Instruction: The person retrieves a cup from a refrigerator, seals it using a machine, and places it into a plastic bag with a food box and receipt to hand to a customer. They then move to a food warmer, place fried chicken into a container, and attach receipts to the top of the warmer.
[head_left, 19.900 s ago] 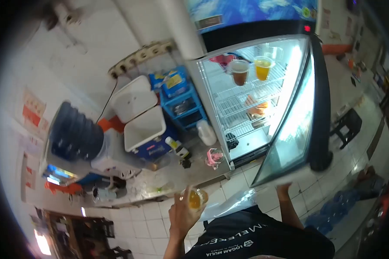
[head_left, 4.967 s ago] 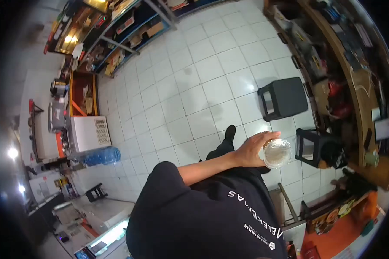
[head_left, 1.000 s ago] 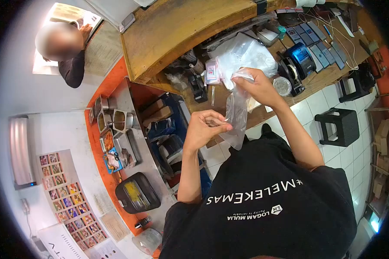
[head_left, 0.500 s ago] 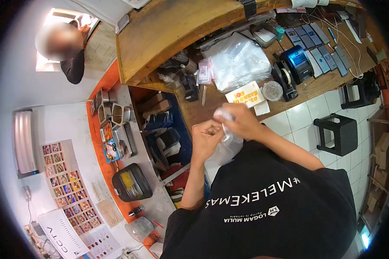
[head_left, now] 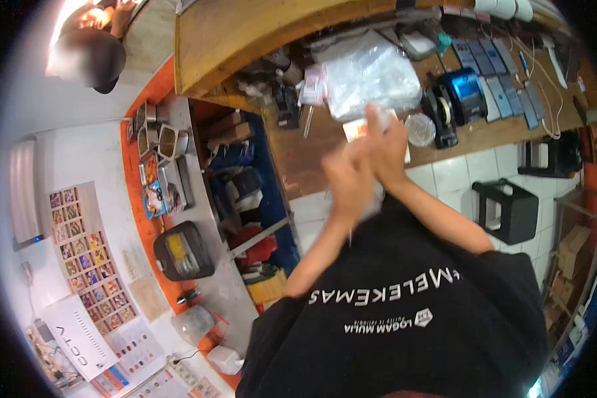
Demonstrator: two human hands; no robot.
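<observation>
A clear plastic bag (head_left: pixel 376 201) hangs below my two hands, partly hidden behind my fingers and blurred. My left hand (head_left: pixel 347 174) is closed at the bag's gathered part, its fingers smeared by motion. Right beside it, my right hand (head_left: pixel 389 147) is closed on the bag too, with a whitish bit of plastic showing at its fingertips. Both hands are over the front edge of the wooden counter (head_left: pixel 304 159). Behind them lies a printed card (head_left: pixel 355 129), mostly covered by my hands.
On the counter are a stack of clear bags (head_left: pixel 371 76), a round clear container (head_left: pixel 420 129), a tape dispenser (head_left: pixel 441 116), a blue-black device (head_left: pixel 467 96) and several phones (head_left: pixel 501 93). Black stools (head_left: pixel 507 212) stand right. A person (head_left: pixel 89 60) is at the upper left opening.
My hands have moved up and away from my body, over the printed card, and the bag has moved with them. The camera view has shifted. The other person's head has turned downward.
</observation>
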